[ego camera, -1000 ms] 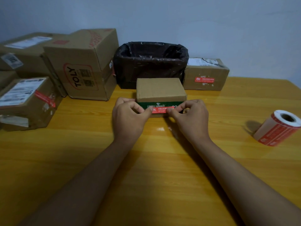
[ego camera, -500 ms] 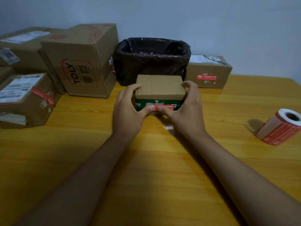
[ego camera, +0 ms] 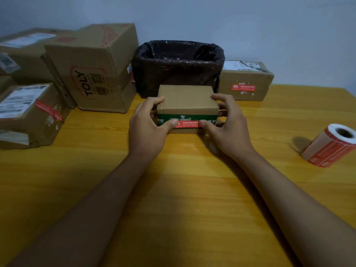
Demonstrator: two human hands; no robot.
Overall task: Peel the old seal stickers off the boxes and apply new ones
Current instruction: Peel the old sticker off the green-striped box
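Head view: both hands now clasp the small box (ego camera: 187, 105) in front of the black-lined bin (ego camera: 178, 62), left hand (ego camera: 148, 128) and right hand (ego camera: 229, 128) thumbs still pressing its red seal sticker (ego camera: 189, 124), fingers curled over the top.

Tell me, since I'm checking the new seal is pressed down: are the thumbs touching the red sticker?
Touching. The head view shows both thumb tips, left and right, overlapping the ends of the red sticker.
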